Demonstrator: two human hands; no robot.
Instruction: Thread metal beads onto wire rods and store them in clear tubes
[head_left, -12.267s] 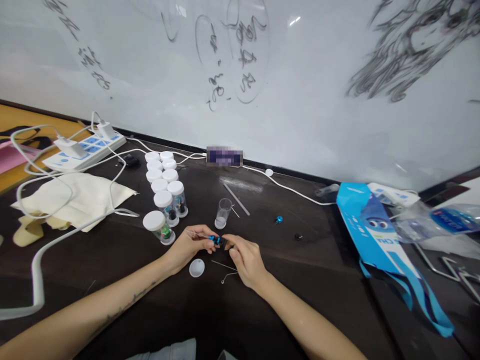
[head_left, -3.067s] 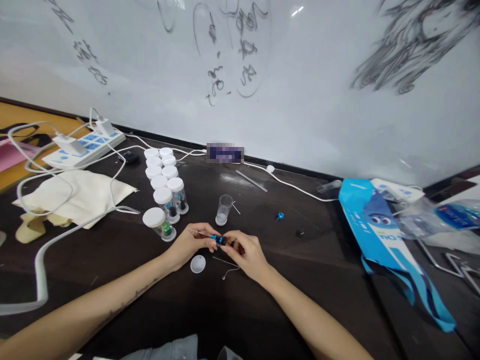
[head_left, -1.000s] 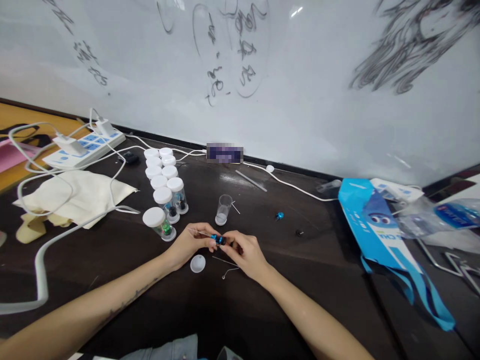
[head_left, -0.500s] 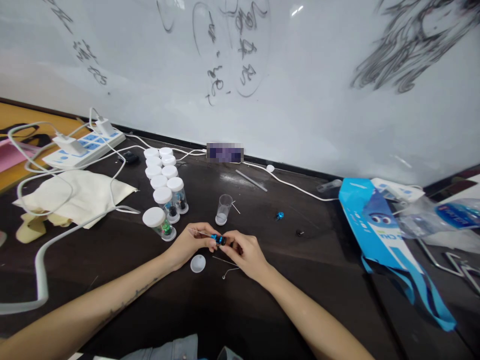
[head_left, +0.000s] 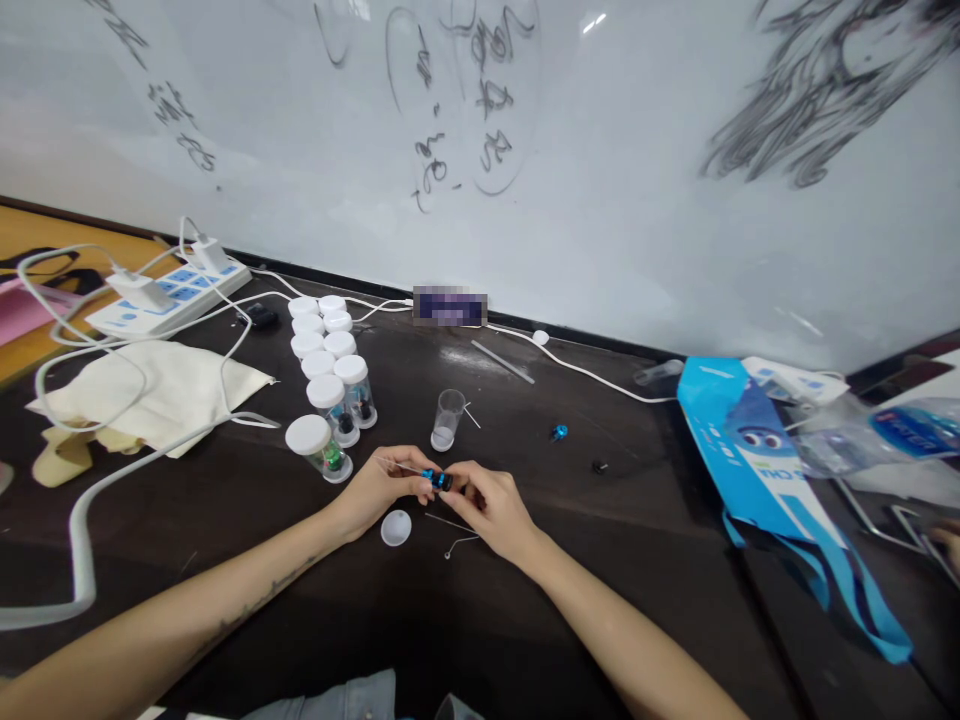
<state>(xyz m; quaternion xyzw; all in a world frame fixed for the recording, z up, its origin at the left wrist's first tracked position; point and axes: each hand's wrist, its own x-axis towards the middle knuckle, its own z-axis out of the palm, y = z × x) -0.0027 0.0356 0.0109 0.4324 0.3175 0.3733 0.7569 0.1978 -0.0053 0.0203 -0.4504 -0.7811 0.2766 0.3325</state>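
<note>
Between my two hands is a small blue-and-black part (head_left: 438, 480), too small to name exactly. My left hand (head_left: 386, 490) pinches its blue end, and a thin pale rod (head_left: 405, 467) crosses those fingers toward the part. The fingers of my right hand (head_left: 496, 512) are closed on the black end. Just below my left hand lies a white round lid (head_left: 396, 528). Thin metal wires (head_left: 450, 540), one with a small loop at its tip, lie beside my right hand. Beyond the hands stands a clear uncapped vial (head_left: 448, 420) with a white base.
Several white-capped vials (head_left: 325, 392) stand in rows at left, near a power strip (head_left: 169, 300) and cream cloth (head_left: 157, 385). A blue piece (head_left: 559, 432) and black piece (head_left: 599, 466) lie right of the vial. Farther right are a blue bag (head_left: 712, 430) and another person's hand (head_left: 949, 543).
Another person's hand has come into view at the right edge. My hands and the part between them have hardly moved.
</note>
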